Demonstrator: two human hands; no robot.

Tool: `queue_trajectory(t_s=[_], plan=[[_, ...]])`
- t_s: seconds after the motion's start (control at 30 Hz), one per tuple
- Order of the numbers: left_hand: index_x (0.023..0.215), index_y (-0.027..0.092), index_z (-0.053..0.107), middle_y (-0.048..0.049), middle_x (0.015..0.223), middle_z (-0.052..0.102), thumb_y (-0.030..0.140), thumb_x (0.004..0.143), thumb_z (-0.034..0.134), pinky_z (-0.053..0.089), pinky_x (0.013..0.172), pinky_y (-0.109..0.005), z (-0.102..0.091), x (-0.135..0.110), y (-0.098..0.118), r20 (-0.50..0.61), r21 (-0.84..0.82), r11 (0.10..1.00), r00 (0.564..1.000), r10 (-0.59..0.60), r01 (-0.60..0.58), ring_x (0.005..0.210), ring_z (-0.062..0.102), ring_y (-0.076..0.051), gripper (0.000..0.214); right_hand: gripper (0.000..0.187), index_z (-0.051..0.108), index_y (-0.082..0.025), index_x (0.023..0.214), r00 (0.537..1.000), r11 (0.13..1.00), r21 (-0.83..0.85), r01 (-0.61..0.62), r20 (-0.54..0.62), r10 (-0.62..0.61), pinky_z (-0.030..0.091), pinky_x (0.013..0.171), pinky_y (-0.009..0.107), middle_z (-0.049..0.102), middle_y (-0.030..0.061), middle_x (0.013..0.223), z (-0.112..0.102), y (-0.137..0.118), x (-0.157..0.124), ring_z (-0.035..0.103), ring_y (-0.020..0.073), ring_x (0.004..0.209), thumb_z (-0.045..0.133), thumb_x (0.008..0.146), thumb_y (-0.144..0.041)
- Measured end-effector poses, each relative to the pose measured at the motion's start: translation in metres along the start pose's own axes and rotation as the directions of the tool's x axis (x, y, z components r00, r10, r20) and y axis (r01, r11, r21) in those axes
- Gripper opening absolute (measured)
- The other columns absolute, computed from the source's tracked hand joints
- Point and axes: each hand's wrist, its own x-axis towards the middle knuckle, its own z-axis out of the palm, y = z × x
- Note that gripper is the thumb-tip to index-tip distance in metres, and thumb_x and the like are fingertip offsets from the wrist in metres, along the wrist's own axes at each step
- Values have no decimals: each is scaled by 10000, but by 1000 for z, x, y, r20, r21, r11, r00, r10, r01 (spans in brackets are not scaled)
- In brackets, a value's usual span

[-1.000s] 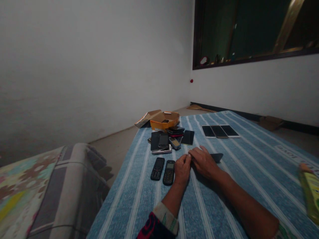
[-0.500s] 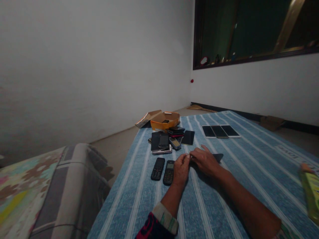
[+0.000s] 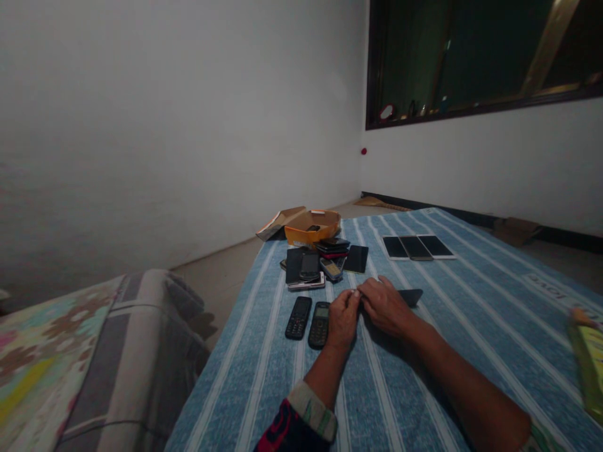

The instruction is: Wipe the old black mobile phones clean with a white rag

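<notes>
My left hand (image 3: pixel 343 317) and my right hand (image 3: pixel 386 304) rest together on the blue striped cloth (image 3: pixel 424 351), fingertips meeting over a small dark thing I cannot make out. A dark flat phone (image 3: pixel 411 296) pokes out from behind my right hand. Two black keypad phones (image 3: pixel 309 320) lie side by side just left of my left hand. Further back sits a heap of assorted phones (image 3: pixel 320 262).
Three smartphones (image 3: pixel 416 247) lie in a row at the back right. An orange cardboard box (image 3: pixel 311 227) stands open beyond the heap, at the cloth's far edge. A yellow-green packet (image 3: pixel 588 361) lies at the right edge. A patterned cushion (image 3: pixel 94 351) is at the left.
Both hands stay together in the same spot with only slight finger shifts. The view has barely moved.
</notes>
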Motion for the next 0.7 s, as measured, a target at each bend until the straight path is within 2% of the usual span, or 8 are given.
queue_trajectory(t_s=[0.17,0.4,0.7], plan=[[756,162,634,1,699,583,446,854,496,408,681,-271,1,0,0,2,-5,1000,1000,-1,1,688,517,-158,331,177,600,-168,925,1000,1000,-8,-3,-3,3,323,1002,428,621,69,867,-3,-2,1,558,218,876,446,879,-94],[750,161,630,-4,707,592,435,846,501,419,689,-277,2,1,2,-4,-7,1000,1000,-13,13,713,536,-171,318,225,606,-164,994,993,1000,-2,-17,116,17,312,1028,457,636,75,925,-10,2,2,589,204,890,384,964,-140],[750,160,649,-5,704,616,439,864,496,431,694,-276,2,1,-1,3,9,1000,1000,-3,3,705,549,-170,338,207,611,-170,995,977,998,19,-52,210,47,269,1050,470,648,79,959,-15,5,6,595,199,917,405,972,-163]])
